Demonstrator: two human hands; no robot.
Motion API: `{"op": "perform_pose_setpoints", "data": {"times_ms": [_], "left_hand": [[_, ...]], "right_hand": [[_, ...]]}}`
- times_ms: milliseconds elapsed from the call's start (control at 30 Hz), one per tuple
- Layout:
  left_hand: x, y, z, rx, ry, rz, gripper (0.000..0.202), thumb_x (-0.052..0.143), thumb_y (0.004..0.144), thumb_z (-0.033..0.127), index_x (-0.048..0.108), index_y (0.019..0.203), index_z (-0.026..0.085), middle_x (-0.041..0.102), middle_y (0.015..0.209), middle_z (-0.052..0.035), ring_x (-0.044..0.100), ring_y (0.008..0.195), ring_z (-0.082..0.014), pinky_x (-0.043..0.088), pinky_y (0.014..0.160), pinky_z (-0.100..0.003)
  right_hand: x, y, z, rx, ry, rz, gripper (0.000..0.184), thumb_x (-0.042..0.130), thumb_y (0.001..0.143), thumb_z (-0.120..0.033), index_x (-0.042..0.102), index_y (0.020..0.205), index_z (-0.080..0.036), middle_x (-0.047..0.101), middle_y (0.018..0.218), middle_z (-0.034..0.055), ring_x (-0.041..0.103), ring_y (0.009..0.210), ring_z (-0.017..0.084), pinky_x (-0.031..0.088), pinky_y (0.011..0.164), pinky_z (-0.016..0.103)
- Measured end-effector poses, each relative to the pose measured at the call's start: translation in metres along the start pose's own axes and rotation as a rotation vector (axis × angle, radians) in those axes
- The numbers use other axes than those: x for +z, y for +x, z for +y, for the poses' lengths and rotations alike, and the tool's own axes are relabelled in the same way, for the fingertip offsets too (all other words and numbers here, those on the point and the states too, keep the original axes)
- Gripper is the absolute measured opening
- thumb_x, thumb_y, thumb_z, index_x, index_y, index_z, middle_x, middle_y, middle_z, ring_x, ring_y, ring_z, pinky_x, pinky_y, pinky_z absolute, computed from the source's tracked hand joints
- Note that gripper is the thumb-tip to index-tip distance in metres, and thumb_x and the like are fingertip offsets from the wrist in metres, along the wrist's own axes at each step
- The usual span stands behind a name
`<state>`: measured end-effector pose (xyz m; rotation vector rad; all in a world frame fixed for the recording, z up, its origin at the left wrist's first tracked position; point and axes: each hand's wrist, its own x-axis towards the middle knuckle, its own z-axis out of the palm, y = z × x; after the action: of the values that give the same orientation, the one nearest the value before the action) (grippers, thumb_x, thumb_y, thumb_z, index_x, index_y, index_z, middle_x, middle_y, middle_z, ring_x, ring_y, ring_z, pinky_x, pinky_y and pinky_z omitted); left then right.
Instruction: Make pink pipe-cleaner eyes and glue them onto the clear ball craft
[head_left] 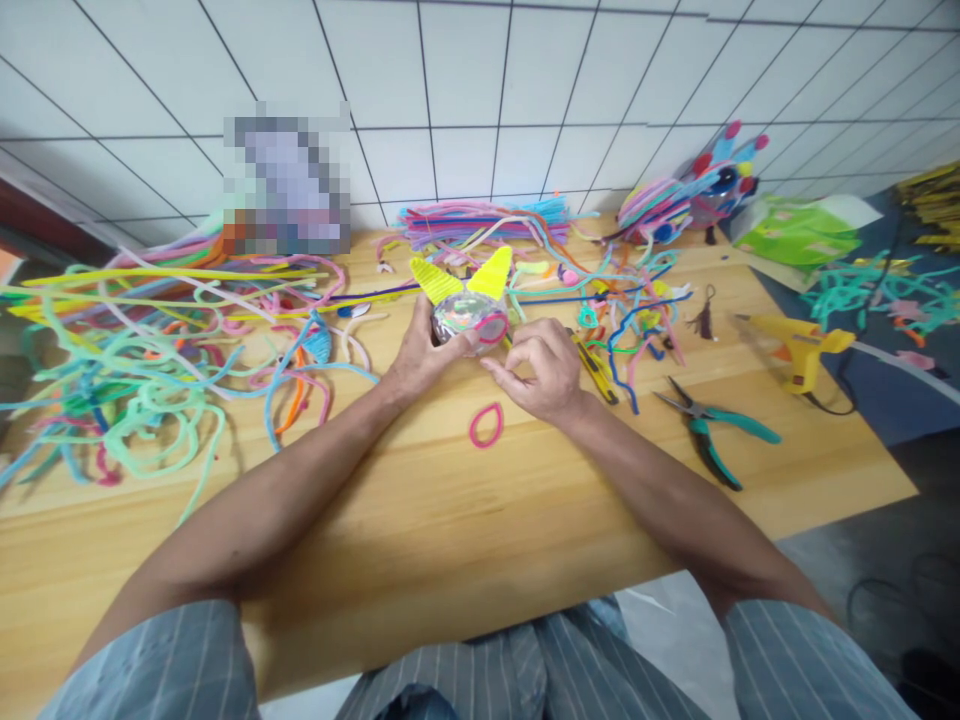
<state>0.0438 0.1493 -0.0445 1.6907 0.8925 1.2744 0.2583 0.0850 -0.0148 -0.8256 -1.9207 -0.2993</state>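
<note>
Two hands of mine meet around a clear, shiny plastic piece (454,316) that sits low over the middle of the wooden table (450,520). My left hand (418,350) is closed on its left side, thumb laid along the front. My right hand (541,372) is just to the right of the plastic piece, fingers curled in and thumb stretched toward the index finger; I cannot tell whether anything is pinched there. Two yellow ears (490,274) stand up from the top of the plastic piece, and a pink ring (503,327) shows on its front right. Nearer me than the plastic piece, a separate pink loop (472,432) lies flat. Right of the plastic piece, past my right hand, come a yellow cutter (597,372), then pliers (698,411) with their handles spread, then a yellow glue gun (804,362). Left of the plastic piece spreads a tangle of fuzzy stems (161,425) in many colours. Behind it lies a thick bundle of stems (480,226), with a striped fuzzy figure (656,208) and a green packet (799,235) farther right.
</note>
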Motion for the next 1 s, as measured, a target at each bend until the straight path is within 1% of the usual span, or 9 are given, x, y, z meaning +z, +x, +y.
{"op": "perform_pose_setpoints", "data": {"times_ms": [200,267,400,533,633,733,800,900,1000], "left_hand": [[-0.0015,-0.0008,-0.0023,-0.006,0.005,-0.026,0.085,0.084,0.086,0.081,0.055,0.142,0.025,0.069,0.135,-0.0107,0.068,0.133,-0.0339,0.057,0.116,-0.047],[-0.0027,-0.0012,-0.0050,-0.012,0.011,-0.038,0.086,0.085,0.086,0.079,0.053,0.145,0.025,0.069,0.136,-0.0107,0.069,0.131,-0.0335,0.058,0.114,-0.047],[-0.0037,-0.0010,-0.0079,-0.003,0.001,-0.047,0.084,0.085,0.087,0.078,0.053,0.144,0.025,0.070,0.133,-0.0100,0.070,0.129,-0.0331,0.059,0.114,-0.048],[-0.0019,-0.0007,-0.0068,-0.007,0.002,-0.027,0.091,0.085,0.085,0.080,0.052,0.150,0.026,0.069,0.136,-0.0109,0.069,0.131,-0.0338,0.059,0.114,-0.048],[-0.0004,-0.0009,-0.0058,-0.018,-0.002,-0.004,0.094,0.086,0.082,0.082,0.053,0.151,0.026,0.068,0.137,-0.0107,0.070,0.129,-0.0334,0.059,0.113,-0.047],[-0.0001,-0.0009,-0.0050,-0.025,-0.010,-0.003,0.090,0.087,0.082,0.081,0.056,0.145,0.026,0.070,0.134,-0.0101,0.070,0.127,-0.0328,0.060,0.111,-0.046],[-0.0003,-0.0007,-0.0044,-0.026,-0.013,-0.010,0.087,0.087,0.082,0.081,0.057,0.141,0.025,0.070,0.132,-0.0097,0.071,0.127,-0.0328,0.061,0.111,-0.046],[-0.0005,-0.0003,-0.0038,-0.022,-0.019,-0.008,0.087,0.087,0.082,0.082,0.057,0.140,0.025,0.070,0.133,-0.0104,0.071,0.128,-0.0331,0.061,0.111,-0.046],[-0.0010,-0.0003,-0.0042,-0.014,-0.007,-0.017,0.088,0.086,0.083,0.081,0.054,0.143,0.025,0.070,0.135,-0.0108,0.071,0.128,-0.0329,0.061,0.110,-0.045]], "right_hand": [[-0.0007,-0.0003,0.0004,0.005,0.074,-0.038,0.009,0.075,0.100,-0.022,0.067,0.101,-0.027,0.074,0.099,0.0051,0.069,0.092,0.026,0.053,0.082,0.043],[-0.0014,-0.0001,0.0010,-0.006,0.086,-0.043,0.012,0.073,0.098,-0.019,0.065,0.096,-0.027,0.072,0.094,0.0034,0.069,0.089,0.025,0.053,0.081,0.043],[-0.0021,0.0034,-0.0008,-0.014,0.055,-0.032,0.026,0.074,0.099,-0.021,0.055,0.083,-0.029,0.065,0.078,-0.0011,0.066,0.077,0.022,0.051,0.075,0.041],[-0.0012,0.0067,-0.0043,-0.034,0.031,0.021,0.019,0.077,0.100,-0.024,0.060,0.093,-0.028,0.072,0.084,0.0006,0.068,0.078,0.022,0.051,0.073,0.040],[-0.0005,0.0047,-0.0038,-0.025,0.018,-0.026,0.017,0.073,0.100,-0.022,0.060,0.090,-0.028,0.071,0.084,0.0010,0.067,0.079,0.022,0.050,0.074,0.040],[-0.0005,0.0014,-0.0018,0.005,0.029,-0.085,0.026,0.071,0.101,-0.024,0.055,0.081,-0.028,0.066,0.078,-0.0003,0.063,0.074,0.021,0.048,0.074,0.040],[-0.0004,0.0007,-0.0013,0.013,0.040,-0.093,0.032,0.072,0.102,-0.026,0.052,0.078,-0.028,0.063,0.075,-0.0013,0.061,0.072,0.020,0.048,0.073,0.040],[0.0005,0.0030,-0.0029,-0.007,0.055,-0.019,0.028,0.077,0.102,-0.027,0.056,0.083,-0.028,0.066,0.079,-0.0008,0.063,0.075,0.021,0.048,0.073,0.040],[0.0019,0.0072,-0.0056,-0.044,0.078,0.058,0.020,0.079,0.100,-0.021,0.061,0.095,-0.027,0.071,0.086,0.0006,0.067,0.081,0.022,0.049,0.074,0.039]]}}
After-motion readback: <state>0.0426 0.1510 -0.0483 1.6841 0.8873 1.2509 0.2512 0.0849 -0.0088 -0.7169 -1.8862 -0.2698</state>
